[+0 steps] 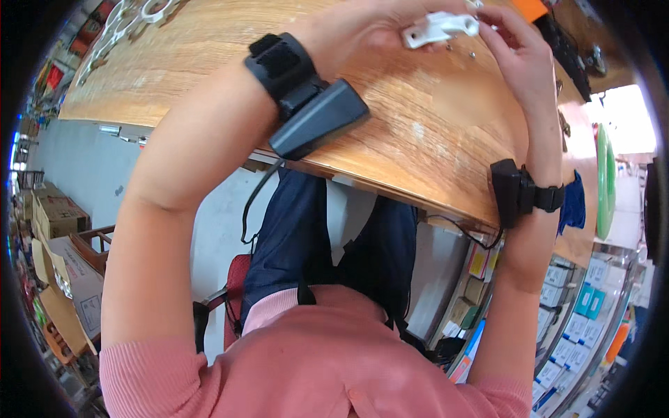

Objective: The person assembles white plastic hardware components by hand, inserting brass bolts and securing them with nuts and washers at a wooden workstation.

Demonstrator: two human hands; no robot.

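On the wooden counter (397,115), the left hand (382,29) grips a white plastic part (440,29), the right hand (521,59) at its other end, grip unclear, and a stray knuckle could scatter small metal pieces (472,54) lying between them.

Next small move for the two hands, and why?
I'd probably steady the white part with the left hand while the right hand works at its right end: the left hand supports the part's left side, and the right fingertips are close to that end. Whether they pinch anything is too small to tell.
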